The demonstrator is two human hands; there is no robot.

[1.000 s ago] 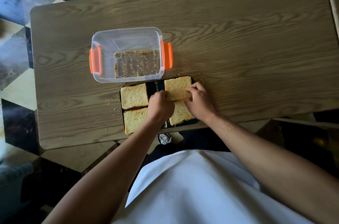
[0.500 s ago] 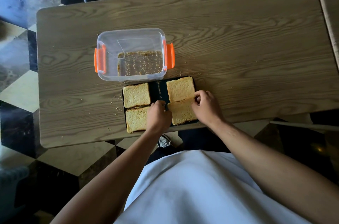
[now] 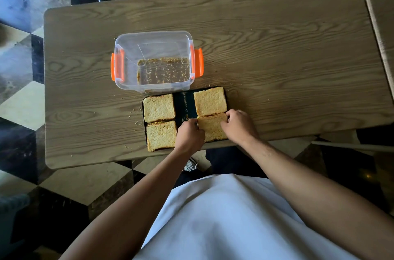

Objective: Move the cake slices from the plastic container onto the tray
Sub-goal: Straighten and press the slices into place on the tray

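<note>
Task nearly done. Four cake slices sit on the dark tray [image 3: 185, 103] at the near worktop [image 3: 277, 57] edge: two on its left, far-right slice [image 3: 210, 101], near-right slice [image 3: 213, 128]. The plastic container [image 3: 153, 46] just beyond the tray holds only crumbs, no slices visible. Left hand [image 3: 188, 135] and right hand [image 3: 238, 125] flank the near-right slice, fingers pinching its side edges, seemingly settling it flat. Left to do: release, maybe square it up.
</note>
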